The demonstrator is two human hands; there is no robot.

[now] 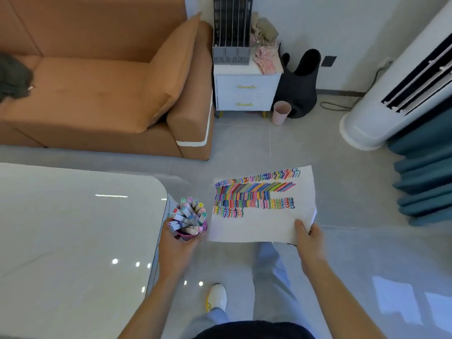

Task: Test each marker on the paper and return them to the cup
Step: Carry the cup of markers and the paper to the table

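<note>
My left hand [176, 250] grips a purple cup [189, 234] packed with several capped markers [189, 214], held in the air just past the right edge of the white table [73, 228]. My right hand [308, 238] pinches the lower right corner of a white sheet of paper [259, 228], thumb on top. The paper hangs flat above the floor and carries rows of multicoloured test strokes [254, 194]. Cup and paper sit side by side, almost touching.
An orange sofa [97, 94] stands ahead on the left. A white drawer cabinet [245, 91], a pink bin [281, 112] and a black bag [303, 86] are by the wall. A white tower unit [381, 111] and teal curtain [425, 182] are on the right. My legs and shoe [216, 297] are below.
</note>
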